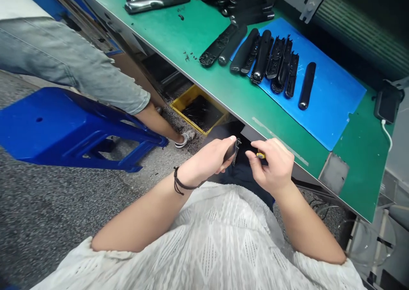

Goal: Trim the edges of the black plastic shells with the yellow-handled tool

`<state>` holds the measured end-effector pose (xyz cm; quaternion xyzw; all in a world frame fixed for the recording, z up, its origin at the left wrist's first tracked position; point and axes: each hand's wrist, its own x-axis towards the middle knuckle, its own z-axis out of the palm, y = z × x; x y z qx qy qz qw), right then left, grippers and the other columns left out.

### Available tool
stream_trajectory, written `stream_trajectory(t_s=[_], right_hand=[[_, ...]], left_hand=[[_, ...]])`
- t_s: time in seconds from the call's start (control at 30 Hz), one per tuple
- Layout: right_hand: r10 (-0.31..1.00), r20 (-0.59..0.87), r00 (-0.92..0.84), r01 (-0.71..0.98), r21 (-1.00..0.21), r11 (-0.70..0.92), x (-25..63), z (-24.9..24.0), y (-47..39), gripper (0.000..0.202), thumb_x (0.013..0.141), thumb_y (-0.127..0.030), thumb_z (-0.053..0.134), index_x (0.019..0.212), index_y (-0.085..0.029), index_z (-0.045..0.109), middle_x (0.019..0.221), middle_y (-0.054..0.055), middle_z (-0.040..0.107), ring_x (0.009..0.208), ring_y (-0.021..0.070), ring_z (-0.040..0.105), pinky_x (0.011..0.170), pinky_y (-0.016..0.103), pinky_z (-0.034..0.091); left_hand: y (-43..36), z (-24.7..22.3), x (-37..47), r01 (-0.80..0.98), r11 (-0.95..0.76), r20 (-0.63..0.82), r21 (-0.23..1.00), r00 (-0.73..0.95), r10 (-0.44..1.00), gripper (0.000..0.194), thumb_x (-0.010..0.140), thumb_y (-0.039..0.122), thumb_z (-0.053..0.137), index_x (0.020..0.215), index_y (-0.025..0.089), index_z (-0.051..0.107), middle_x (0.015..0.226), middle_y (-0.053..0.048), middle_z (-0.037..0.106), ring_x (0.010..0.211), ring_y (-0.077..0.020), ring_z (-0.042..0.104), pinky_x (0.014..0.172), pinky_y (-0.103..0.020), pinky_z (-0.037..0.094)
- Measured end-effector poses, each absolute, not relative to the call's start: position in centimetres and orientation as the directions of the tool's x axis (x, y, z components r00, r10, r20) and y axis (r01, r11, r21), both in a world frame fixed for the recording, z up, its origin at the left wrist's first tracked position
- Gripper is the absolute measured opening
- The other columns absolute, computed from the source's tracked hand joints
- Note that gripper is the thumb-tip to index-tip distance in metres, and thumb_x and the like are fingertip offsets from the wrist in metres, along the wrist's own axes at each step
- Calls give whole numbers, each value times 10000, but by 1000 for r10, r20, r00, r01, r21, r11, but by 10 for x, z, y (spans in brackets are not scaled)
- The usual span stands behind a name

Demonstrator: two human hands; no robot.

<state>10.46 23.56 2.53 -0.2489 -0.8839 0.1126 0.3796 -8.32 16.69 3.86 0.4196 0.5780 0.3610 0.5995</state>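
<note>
My left hand (pixel 211 157), with a dark cord bracelet on its wrist, is closed around a black plastic shell piece (pixel 230 151) above my lap. Most of that piece is hidden by the fingers. Just to its right, my right hand (pixel 274 164) is curled around a small tool with a yellow handle (pixel 260 155); its kind cannot be made out. A small gap separates the two hands. Beyond them on the bench, several long black plastic shells (pixel 262 57) lie in a row, partly on a blue sheet (pixel 332 98). One shell (pixel 307 86) lies apart on the right.
More black shells (pixel 236 2) are piled at the back of the green bench (pixel 166 34). Below its edge stands a yellow bin (pixel 188 121) with dark scraps. A blue stool (pixel 47 123) and another person's leg (pixel 105 76) are at left. A black device with a white cable (pixel 388 104) sits at right.
</note>
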Motion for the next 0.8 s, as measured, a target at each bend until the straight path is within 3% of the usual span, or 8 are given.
stream_trajectory(t_s=[0.1, 0.2, 0.27, 0.37, 0.47, 0.57, 0.7, 0.8], right_hand=[[693, 530, -489, 323, -628, 708, 101, 29, 229, 68, 1006, -209, 591, 994, -210, 659, 785, 0, 625, 638, 121, 530, 606, 275, 429], [720, 505, -476, 273, -693, 667, 96, 37, 223, 92, 1018, -232, 589, 1077, -209, 657, 837, 9, 646, 680, 130, 563, 616, 280, 443], [650, 532, -542, 276, -618, 736, 94, 44, 222, 177, 1036, -335, 590, 1106, -184, 652, 840, 25, 647, 725, 150, 566, 655, 299, 443], [517, 572, -637, 407, -320, 856, 91, 53, 227, 398, 1044, -544, 537, 955, -175, 658, 744, 24, 583, 688, 161, 464, 608, 312, 329], [433, 574, -695, 487, -68, 871, 87, 57, 235, 541, 1031, -653, 486, 752, -203, 596, 669, 12, 496, 657, 163, 360, 579, 327, 217], [371, 572, -732, 479, 44, 877, 84, 56, 240, 580, 1026, -681, 473, 695, -212, 555, 656, 6, 456, 664, 166, 330, 585, 325, 204], [307, 611, -730, 477, 133, 869, 83, 47, 243, 573, 1009, -663, 537, 651, -217, 511, 620, -4, 421, 652, 165, 304, 578, 324, 189], [275, 660, -700, 468, 133, 873, 83, 38, 243, 573, 996, -620, 597, 614, -216, 463, 587, -14, 395, 635, 160, 284, 570, 325, 179]], left_hand=[[168, 32, -81, -8, 397, -395, 918, 81, 915, 647, 1054, 521, 291, 477, 242, 377, 374, 13, 342, 420, -137, 391, 577, -297, 492], [170, 31, -80, -14, 399, -397, 917, 85, 914, 661, 1060, 530, 278, 474, 241, 380, 373, 9, 352, 431, -141, 409, 591, -301, 495], [170, 33, -81, 17, 404, -404, 914, 72, 912, 684, 1065, 548, 264, 472, 236, 399, 374, 4, 371, 434, -142, 423, 571, -299, 466], [169, 39, -82, 129, 385, -390, 914, 9, 921, 696, 1073, 545, 252, 471, 230, 400, 387, 2, 389, 426, -135, 406, 525, -304, 395], [169, 43, -83, 273, 260, -254, 926, -60, 965, 617, 1076, 474, 282, 517, 231, 374, 417, 11, 395, 445, -134, 376, 516, -315, 347], [169, 41, -83, 345, 155, -127, 926, -102, 987, 505, 1058, 439, 358, 597, 234, 380, 470, 18, 439, 473, -136, 381, 497, -319, 310], [168, 34, -79, 257, 275, -247, 927, -135, 960, 526, 1074, 441, 304, 590, 236, 341, 450, 23, 415, 446, -128, 369, 476, -319, 296], [169, 30, -77, 191, 348, -321, 918, -160, 933, 572, 1077, 476, 297, 558, 237, 326, 417, 26, 389, 432, -126, 377, 479, -314, 309]])
